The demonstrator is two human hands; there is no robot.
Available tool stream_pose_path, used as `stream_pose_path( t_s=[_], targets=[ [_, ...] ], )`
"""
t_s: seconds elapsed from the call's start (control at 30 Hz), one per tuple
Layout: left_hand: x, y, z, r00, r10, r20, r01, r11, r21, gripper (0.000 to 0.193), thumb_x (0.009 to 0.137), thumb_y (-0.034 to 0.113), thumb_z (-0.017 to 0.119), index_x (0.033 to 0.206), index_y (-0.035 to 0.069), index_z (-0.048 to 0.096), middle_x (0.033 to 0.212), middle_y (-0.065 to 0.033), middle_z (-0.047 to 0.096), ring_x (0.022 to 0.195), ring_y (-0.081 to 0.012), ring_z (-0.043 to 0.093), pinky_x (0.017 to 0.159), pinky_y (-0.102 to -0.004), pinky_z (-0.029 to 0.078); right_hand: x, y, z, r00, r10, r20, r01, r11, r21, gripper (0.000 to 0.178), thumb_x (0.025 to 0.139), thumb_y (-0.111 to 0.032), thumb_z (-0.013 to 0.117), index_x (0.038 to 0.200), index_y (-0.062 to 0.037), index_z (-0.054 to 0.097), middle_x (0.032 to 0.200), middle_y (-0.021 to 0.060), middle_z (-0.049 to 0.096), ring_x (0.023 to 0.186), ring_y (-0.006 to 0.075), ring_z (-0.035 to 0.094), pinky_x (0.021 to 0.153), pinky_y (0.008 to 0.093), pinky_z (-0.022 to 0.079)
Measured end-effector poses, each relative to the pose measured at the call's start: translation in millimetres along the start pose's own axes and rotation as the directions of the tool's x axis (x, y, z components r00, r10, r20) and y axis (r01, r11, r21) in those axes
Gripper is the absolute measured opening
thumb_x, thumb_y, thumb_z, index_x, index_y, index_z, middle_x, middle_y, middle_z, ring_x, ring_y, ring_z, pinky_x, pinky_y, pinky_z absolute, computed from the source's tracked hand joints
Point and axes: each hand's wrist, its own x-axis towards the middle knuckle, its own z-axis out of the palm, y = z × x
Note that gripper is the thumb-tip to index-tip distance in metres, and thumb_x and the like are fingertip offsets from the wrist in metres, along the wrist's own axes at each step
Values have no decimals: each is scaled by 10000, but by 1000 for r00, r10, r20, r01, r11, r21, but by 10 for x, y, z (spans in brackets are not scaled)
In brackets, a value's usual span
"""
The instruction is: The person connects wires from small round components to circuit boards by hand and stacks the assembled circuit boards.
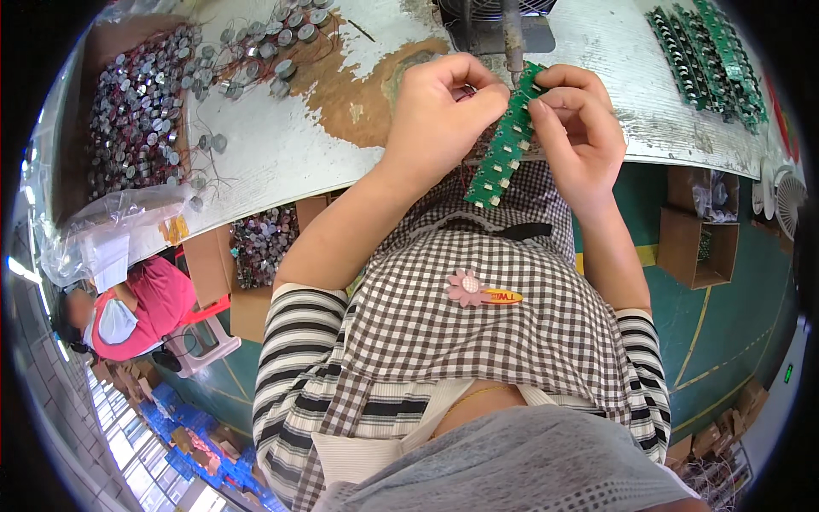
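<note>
A long green circuit board strip (503,149) with a row of small white connectors hangs slanted over the table's near edge. My right hand (584,128) grips its upper right edge between thumb and fingers. Close against the board's upper left side, my left hand (448,111) is closed in a pinch. Something dark and reddish shows inside its curled fingers, too small to name. Just above the board's top end is the lower tip of a fixed metal rod (512,38), which looks like a soldering iron.
Small round motors with thin wires (286,43) lie loose at the far left, beside a box heaped with more (141,111). Several green boards (712,64) lie stacked at the far right. A black fan (486,8) stands behind the rod. A person in pink (153,303) sits at left.
</note>
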Motion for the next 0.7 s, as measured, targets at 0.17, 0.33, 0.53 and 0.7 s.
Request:
stream_pose_path(
  t_s=[0.17,0.33,0.53,0.7],
  targets=[
    [0,25,-5,1000,-11,-20,11,1000,15,96,762,57,648,734,-22,602,619,4,577,524,-17,487,428,-194,367,56,1,-10,994,-105,25,108,987,-122,77,776,64,655,821,38,599,1002,148,601,609,96,602,539,190,476],
    [-61,26,2,1000,-11,-28,14,995,100,93,746,55,652,725,-23,605,615,5,580,531,-16,491,451,-197,381,-16,-13,12,998,-55,10,56,998,-26,81,773,70,657,823,35,605,999,150,599,635,103,604,530,191,477],
    [-67,7,-100,990,-114,79,92,967,239,112,795,105,675,822,5,632,714,-10,605,632,-52,550,542,-215,450,-110,-4,-1,997,76,16,-76,997,5,55,817,77,613,844,34,589,1060,117,577,708,79,567,590,188,478],
    [-20,182,-867,675,731,-105,-382,468,797,255,732,145,746,936,37,639,878,-55,619,728,-182,598,687,-297,473,-125,93,43,995,89,-33,-89,996,12,26,864,49,587,882,34,574,1083,116,574,699,75,563,588,189,484]
  ],
)
